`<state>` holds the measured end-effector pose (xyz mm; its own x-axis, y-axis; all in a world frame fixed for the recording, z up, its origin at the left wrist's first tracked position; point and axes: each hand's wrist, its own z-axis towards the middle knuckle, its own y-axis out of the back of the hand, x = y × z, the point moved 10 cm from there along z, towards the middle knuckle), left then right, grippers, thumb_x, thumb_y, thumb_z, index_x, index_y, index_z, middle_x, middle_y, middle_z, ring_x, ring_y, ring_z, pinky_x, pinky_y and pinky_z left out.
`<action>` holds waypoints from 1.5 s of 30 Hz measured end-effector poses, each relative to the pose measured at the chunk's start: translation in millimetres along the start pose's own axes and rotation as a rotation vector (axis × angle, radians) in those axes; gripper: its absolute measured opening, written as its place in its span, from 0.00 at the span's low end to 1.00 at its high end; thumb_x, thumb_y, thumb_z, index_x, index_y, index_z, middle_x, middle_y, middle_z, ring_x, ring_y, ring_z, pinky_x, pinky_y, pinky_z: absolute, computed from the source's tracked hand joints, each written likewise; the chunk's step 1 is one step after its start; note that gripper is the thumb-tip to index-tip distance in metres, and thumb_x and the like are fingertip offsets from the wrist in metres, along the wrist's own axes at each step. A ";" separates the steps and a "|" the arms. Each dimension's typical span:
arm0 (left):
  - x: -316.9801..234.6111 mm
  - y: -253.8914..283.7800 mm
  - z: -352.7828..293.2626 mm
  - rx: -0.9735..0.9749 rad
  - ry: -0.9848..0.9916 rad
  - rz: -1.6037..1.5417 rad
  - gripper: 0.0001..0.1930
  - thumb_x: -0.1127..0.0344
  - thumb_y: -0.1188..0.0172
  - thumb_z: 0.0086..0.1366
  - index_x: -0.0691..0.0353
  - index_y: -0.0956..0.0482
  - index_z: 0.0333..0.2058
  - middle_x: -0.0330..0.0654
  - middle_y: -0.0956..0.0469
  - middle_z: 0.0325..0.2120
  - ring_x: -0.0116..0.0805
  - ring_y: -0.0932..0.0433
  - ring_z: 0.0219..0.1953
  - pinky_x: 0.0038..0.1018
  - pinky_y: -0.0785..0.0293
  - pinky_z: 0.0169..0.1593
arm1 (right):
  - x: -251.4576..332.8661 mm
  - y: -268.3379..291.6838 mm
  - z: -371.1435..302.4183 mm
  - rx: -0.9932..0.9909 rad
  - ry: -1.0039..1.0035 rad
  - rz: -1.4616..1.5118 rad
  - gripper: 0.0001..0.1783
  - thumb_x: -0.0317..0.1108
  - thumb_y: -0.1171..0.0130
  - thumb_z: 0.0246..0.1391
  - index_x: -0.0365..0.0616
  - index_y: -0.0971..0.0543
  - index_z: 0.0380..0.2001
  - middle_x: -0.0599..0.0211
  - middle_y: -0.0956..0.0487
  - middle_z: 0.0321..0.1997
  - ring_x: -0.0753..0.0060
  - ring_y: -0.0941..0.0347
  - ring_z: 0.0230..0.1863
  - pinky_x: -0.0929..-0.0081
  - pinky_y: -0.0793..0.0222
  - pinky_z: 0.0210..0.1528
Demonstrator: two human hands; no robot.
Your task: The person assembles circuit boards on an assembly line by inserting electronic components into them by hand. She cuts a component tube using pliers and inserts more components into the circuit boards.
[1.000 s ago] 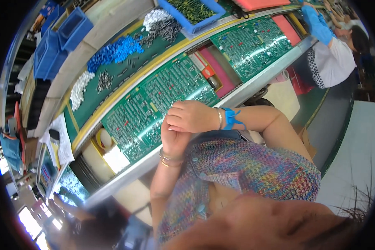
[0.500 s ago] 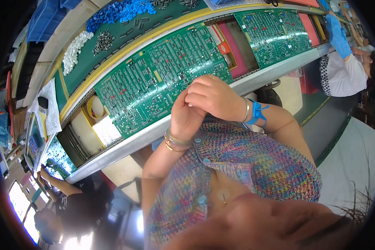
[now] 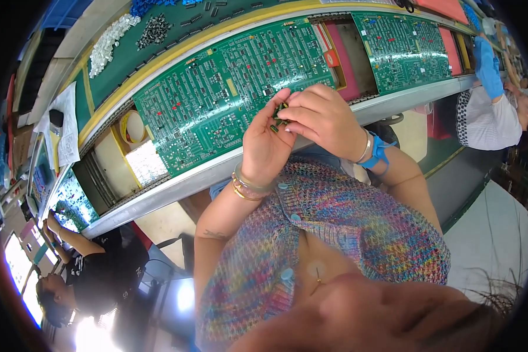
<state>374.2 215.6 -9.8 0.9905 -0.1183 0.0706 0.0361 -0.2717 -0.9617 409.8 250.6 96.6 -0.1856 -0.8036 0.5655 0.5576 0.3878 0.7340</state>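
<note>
My left hand [image 3: 265, 144] is raised palm-up in front of my chest, cupping several small dark and green electronic parts [image 3: 278, 114]. My right hand [image 3: 322, 117] meets it from the right, fingertips pinched on parts in that palm. Gold bangles ring my left wrist and a blue strap [image 3: 376, 151] my right. Just beyond both hands lies a large green circuit board [image 3: 217, 100] on the long conveyor bench [image 3: 176, 182].
A second green circuit board [image 3: 405, 50] lies further right with pink trays [image 3: 346, 58] between. Piles of white and black parts [image 3: 129, 35] sit on the green shelf behind. A person in blue gloves [image 3: 487, 70] works at right; another person in black [image 3: 94, 264] sits at lower left.
The view has swung so the bench sits higher and the boards closer. My hands have opened from a clasped pose; the left palm now faces up with the right fingers picking in it.
</note>
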 end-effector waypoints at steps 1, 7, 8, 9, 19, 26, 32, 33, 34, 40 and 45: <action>-1.2 -2.8 -0.5 0.032 -0.006 0.011 0.17 0.65 0.61 0.69 0.68 0.34 0.51 0.45 0.29 0.45 0.32 0.28 0.45 0.29 0.31 0.50 | 0.7 -3.9 0.7 0.033 -0.001 -0.045 0.14 0.33 0.36 0.38 0.46 0.22 0.33 0.71 0.27 0.34 0.64 0.32 0.37 0.70 0.36 0.36; 5.7 12.1 -1.8 -0.128 -0.028 0.114 0.18 0.66 0.62 0.69 0.69 0.35 0.53 0.43 0.28 0.45 0.30 0.29 0.45 0.28 0.31 0.50 | 5.9 -11.4 -3.9 0.085 0.042 -0.122 0.12 0.33 0.37 0.39 0.47 0.22 0.31 0.72 0.26 0.34 0.66 0.32 0.37 0.69 0.37 0.36; 7.0 11.7 -2.0 -0.154 -0.022 0.147 0.18 0.66 0.61 0.69 0.69 0.35 0.53 0.43 0.28 0.45 0.31 0.29 0.46 0.29 0.31 0.50 | 6.7 -10.0 -5.7 0.071 0.052 -0.104 0.10 0.33 0.38 0.40 0.47 0.23 0.31 0.72 0.26 0.33 0.66 0.32 0.37 0.69 0.37 0.36; 7.2 7.7 -2.0 -0.155 -0.017 0.144 0.18 0.66 0.61 0.69 0.69 0.35 0.53 0.43 0.28 0.45 0.31 0.29 0.46 0.29 0.31 0.50 | 5.0 -7.6 -6.2 0.072 0.048 -0.106 0.10 0.33 0.38 0.40 0.47 0.23 0.31 0.72 0.26 0.33 0.66 0.32 0.37 0.69 0.37 0.36; -26.4 15.2 5.3 -0.233 0.057 0.736 0.14 0.67 0.54 0.68 0.67 0.30 0.48 0.34 0.30 0.28 0.17 0.39 0.23 0.12 0.46 0.22 | -115.5 47.6 -36.5 -0.163 -0.340 -0.186 0.05 0.29 0.39 0.43 0.44 0.22 0.27 0.69 0.25 0.30 0.63 0.32 0.35 0.70 0.36 0.38; -25.6 24.2 8.7 -0.181 0.146 0.800 0.11 0.65 0.49 0.66 0.64 0.26 0.43 0.34 0.27 0.26 0.15 0.42 0.19 0.12 0.48 0.20 | -122.6 40.7 -32.2 -0.166 -0.335 -0.216 0.05 0.29 0.40 0.43 0.44 0.23 0.27 0.70 0.26 0.30 0.63 0.33 0.35 0.69 0.36 0.39; -27.3 24.4 8.8 -0.225 0.140 0.815 0.10 0.68 0.45 0.63 0.64 0.27 0.42 0.38 0.25 0.30 0.14 0.39 0.20 0.12 0.47 0.20 | -118.0 40.8 -29.4 -0.161 -0.316 -0.249 0.04 0.30 0.40 0.44 0.44 0.23 0.27 0.70 0.26 0.29 0.63 0.33 0.35 0.68 0.36 0.39; -27.3 24.4 9.0 -0.225 0.141 0.814 0.10 0.68 0.45 0.63 0.64 0.27 0.42 0.38 0.25 0.30 0.14 0.39 0.20 0.12 0.47 0.20 | -117.2 40.2 -29.4 -0.152 -0.314 -0.255 0.04 0.30 0.40 0.44 0.44 0.23 0.27 0.70 0.26 0.29 0.63 0.33 0.35 0.68 0.36 0.39; -27.4 24.4 8.8 -0.225 0.147 0.824 0.10 0.69 0.45 0.63 0.64 0.27 0.42 0.38 0.25 0.30 0.14 0.39 0.20 0.12 0.46 0.20 | -117.2 39.8 -29.3 -0.150 -0.314 -0.253 0.04 0.30 0.40 0.44 0.44 0.23 0.27 0.70 0.26 0.29 0.63 0.33 0.35 0.68 0.36 0.39; -27.5 26.5 8.7 -0.234 0.160 0.810 0.10 0.70 0.45 0.63 0.65 0.27 0.42 0.39 0.24 0.32 0.14 0.39 0.20 0.12 0.46 0.20 | -115.5 39.6 -28.3 -0.162 -0.305 -0.279 0.04 0.29 0.40 0.43 0.45 0.24 0.26 0.70 0.26 0.29 0.62 0.33 0.34 0.68 0.36 0.38; -26.8 24.0 8.7 -0.235 0.166 0.837 0.10 0.70 0.44 0.62 0.65 0.27 0.42 0.39 0.24 0.32 0.14 0.39 0.20 0.12 0.46 0.20 | -116.1 37.5 -28.5 -0.172 -0.324 -0.288 0.04 0.29 0.40 0.43 0.45 0.24 0.25 0.69 0.27 0.27 0.62 0.33 0.33 0.68 0.37 0.36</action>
<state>349.7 220.5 -37.2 0.6472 -0.4984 -0.5768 -0.7383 -0.2214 -0.6371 475.3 345.5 47.8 -0.5806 -0.6742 0.4564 0.5671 0.0672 0.8209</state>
